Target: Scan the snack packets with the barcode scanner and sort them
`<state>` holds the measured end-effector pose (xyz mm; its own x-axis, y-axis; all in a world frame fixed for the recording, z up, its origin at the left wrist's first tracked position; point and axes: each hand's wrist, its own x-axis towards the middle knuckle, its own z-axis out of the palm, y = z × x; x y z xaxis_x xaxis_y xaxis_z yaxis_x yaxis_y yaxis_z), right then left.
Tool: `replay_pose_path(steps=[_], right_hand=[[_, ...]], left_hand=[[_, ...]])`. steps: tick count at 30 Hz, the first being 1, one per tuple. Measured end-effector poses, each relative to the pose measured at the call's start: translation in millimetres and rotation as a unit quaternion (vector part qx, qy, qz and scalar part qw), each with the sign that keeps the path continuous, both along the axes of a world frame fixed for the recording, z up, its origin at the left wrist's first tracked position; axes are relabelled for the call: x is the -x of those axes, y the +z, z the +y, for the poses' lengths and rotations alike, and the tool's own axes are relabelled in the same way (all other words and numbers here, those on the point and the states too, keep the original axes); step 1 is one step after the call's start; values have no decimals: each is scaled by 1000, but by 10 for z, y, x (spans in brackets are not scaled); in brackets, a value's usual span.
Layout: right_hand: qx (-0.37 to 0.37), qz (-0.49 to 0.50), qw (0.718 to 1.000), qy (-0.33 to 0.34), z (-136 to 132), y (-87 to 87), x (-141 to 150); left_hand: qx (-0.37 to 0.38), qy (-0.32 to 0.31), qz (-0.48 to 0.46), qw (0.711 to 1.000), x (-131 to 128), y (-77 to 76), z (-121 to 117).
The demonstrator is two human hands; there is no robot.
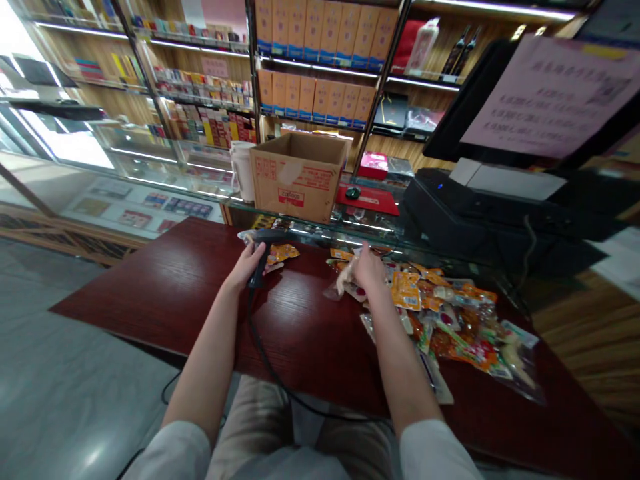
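Note:
My left hand [243, 265] is wrapped round the handle of a black barcode scanner [274, 235], whose head points right. A shiny clear bit of plastic [246, 235] shows by those fingers; whether they hold it too I cannot tell. Just beyond the scanner lies an orange snack packet [285, 252]. My right hand [369, 268] is closed on a clear plastic snack packet [344, 280] with pale contents, at the left end of a heap of snack packets [406, 291]. The heap spreads rightward over the dark red wooden table [305, 320].
Behind the table, an open cardboard box [295, 190] stands on a glass counter beside a white container [243, 172]. A mouse [353, 193] rests on a red mat [375, 200]. A monitor [450, 120] and black machine [465, 207] are at right. The scanner cord [265, 360] hangs over the front edge.

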<state>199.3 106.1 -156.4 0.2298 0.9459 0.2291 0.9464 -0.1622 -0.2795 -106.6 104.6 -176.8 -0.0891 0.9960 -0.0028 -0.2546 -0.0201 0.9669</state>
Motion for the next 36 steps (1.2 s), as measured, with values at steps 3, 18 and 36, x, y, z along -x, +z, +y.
replay_pose_path(steps=[3, 18, 36], right_hand=[[-52, -56, 997, -27, -61, 59, -29], [120, 94, 929, 338, 907, -644, 1357], [148, 64, 931, 327, 469, -372, 567]], left_hand=[[14, 49, 39, 998, 133, -31, 50], [57, 106, 0, 993, 382, -251, 217], [159, -158, 53, 973, 143, -195, 63]])
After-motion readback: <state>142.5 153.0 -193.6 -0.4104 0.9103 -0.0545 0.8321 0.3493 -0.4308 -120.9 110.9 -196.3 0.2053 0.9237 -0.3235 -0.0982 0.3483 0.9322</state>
